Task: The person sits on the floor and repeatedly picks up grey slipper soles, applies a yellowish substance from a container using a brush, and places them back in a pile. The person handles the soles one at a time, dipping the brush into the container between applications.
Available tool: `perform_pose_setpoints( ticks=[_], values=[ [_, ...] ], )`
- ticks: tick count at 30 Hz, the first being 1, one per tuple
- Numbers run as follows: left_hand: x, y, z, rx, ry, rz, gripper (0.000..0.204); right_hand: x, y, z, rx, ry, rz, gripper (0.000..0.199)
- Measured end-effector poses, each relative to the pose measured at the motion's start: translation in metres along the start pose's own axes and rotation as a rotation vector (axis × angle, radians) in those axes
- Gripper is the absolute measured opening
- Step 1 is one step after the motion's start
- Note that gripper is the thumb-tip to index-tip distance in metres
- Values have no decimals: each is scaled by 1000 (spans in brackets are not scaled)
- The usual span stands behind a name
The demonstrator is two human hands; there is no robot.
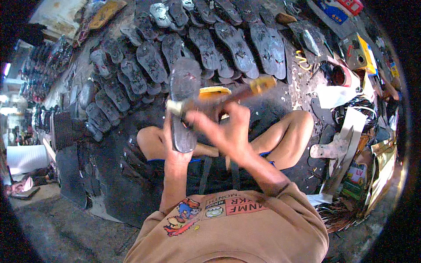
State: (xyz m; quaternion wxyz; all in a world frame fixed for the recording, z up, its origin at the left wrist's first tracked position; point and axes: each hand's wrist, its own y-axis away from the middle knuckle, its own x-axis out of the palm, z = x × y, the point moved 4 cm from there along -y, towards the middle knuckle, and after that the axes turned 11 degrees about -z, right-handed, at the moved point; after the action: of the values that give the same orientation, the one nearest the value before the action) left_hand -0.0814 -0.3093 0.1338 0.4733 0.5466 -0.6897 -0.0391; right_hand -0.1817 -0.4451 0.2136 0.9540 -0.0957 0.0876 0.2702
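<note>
**One sole in my left hand, a hammer in my right**

I sit cross-legged on the floor. My left hand point(172, 139) has its fingers closed round one dark sandal sole point(184, 103), held upright in front of me above my knees. My right hand point(228, 131) grips a hammer point(219, 97); it is blurred, lying crosswise just beyond the sole, with a pale head at the left and a yellowish handle end point(263, 83) at the right. A yellow piece point(214, 91) shows just behind it; I cannot tell what it is.

On the far floor lie rows of dark soles point(206, 44), more than twenty, too overlapped for an exact count. At far right there is one yellow box-shaped thing point(366, 55), one blue and red flat package point(340, 9) at the top edge, and a white sheet point(335, 94) nearer me. At near right stands a green and white labelled package point(356, 177) beside gold foil point(386, 162). A white stack point(26, 158) sits at left.
</note>
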Motion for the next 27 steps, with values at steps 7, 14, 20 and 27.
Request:
perform_pose_setpoints(
  ticks=[7, 14, 20, 27],
  values=[
    [-2, -5, 8, -184, 303, 342, 54, -4, -6, -15, -222, 1, -122, 27],
    [4, -2, 9, -167, 208, 246, 45, -17, -53, -18, -220, 60, -19, 18],
    [24, -6, 6, 545, -471, 251, 49, -13, 24, 17, -623, -12, 132, 19],
    [55, -12, 15, 67, -26, 125, 45, -16, -62, -23, -10, -283, -29, 18]
  ],
)
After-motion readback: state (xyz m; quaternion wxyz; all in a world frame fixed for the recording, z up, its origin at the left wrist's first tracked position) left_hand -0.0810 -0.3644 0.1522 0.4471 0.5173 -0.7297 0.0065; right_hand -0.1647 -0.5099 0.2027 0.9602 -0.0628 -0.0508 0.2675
